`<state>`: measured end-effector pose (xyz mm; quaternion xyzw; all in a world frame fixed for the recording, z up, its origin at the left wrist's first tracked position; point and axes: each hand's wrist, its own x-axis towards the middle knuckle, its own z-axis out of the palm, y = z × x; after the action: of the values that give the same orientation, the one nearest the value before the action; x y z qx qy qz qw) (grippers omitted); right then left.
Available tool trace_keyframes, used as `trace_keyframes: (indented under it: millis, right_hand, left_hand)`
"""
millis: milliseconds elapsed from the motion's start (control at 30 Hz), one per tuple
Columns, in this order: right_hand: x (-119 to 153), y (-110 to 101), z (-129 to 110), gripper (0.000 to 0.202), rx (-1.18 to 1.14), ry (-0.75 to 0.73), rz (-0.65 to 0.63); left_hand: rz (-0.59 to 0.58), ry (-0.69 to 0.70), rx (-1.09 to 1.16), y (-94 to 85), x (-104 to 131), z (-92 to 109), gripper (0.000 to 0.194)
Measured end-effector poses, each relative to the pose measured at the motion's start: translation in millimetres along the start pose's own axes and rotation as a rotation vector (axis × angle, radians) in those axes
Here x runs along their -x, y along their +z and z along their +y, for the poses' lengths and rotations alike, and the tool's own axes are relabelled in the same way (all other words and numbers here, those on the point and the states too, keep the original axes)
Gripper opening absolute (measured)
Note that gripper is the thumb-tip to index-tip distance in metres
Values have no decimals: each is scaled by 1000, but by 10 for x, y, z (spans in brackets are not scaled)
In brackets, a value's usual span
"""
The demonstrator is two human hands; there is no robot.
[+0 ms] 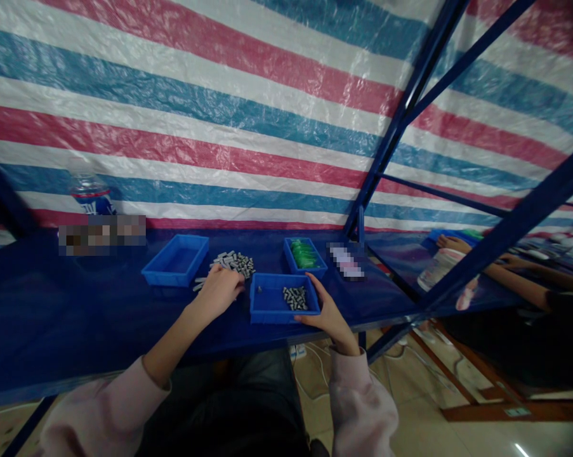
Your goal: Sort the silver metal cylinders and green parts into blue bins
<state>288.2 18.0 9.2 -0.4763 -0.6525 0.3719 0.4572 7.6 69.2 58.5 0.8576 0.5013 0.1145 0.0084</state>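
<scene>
My right hand (328, 312) grips the right end of a blue plastic bin (271, 315), thumb at the near side and fingers along the far corner. Inside this bin, small metal cylinders (296, 298) lie heaped toward the right, with a single one near the left wall. My left hand (218, 291) is closed, fingers curled downward, at the near edge of a loose pile of similar small metal cylinders (233, 260) on the blue table. Its fingertips are mostly hidden, so whatever they hold does not show. A few cylinders (199, 284) lie left of that hand.
An empty blue bin (176, 278) stands behind left; another blue bin (317, 271) holds green items (304, 254). A pixelated flat object (346, 261) lies beside it. A bottle (92, 193) stands far left. Blue frame bars (395, 136) rise at right, near another person's arms (514, 276).
</scene>
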Motion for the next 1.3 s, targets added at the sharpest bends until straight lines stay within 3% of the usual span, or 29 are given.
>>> trace_keyframes:
  millis: [100,233,300,367,433,533,600,667,733,1033,1300]
  right_hand:
    - [-2,-1,6,104,5,0,1]
    - [-4,0,12,106,12,6,3]
    - [-3,0,14,106,12,6,2]
    - [-3,0,19,106,7,9,-1]
    - [-4,0,29,105,1,8,-7]
    - [-9,2,41,105,-3,-3,-13]
    - [-11,4,41,106,-12,0,-15]
    - [-12,5,37,107,-32,13,-18]
    - [-12,5,33,107,-41,23,-17]
    - [-9,5,8,106,-16,7,-13]
    - [-5,-10,40,106,33,-3,-4]
  left_hand:
    - [90,-39,112,-55,-21,-26,14]
    - [240,-22,425,-87,-53,-4,23]
    - [230,61,579,-99,-58,52,27]
    - [142,150,636,-118,-63,115,26]
    - [97,207,599,-139,-87,152,26]
    - [197,240,495,-134,-187,106,25]
    - [225,196,362,-89,-278,23,25]
    - [151,119,115,-14,-347,-60,26]
    - [126,91,48,66,-368,-111,23]
    - [175,93,-107,200,-212,-61,17]
    - [219,154,-66,324,-128,0,18]
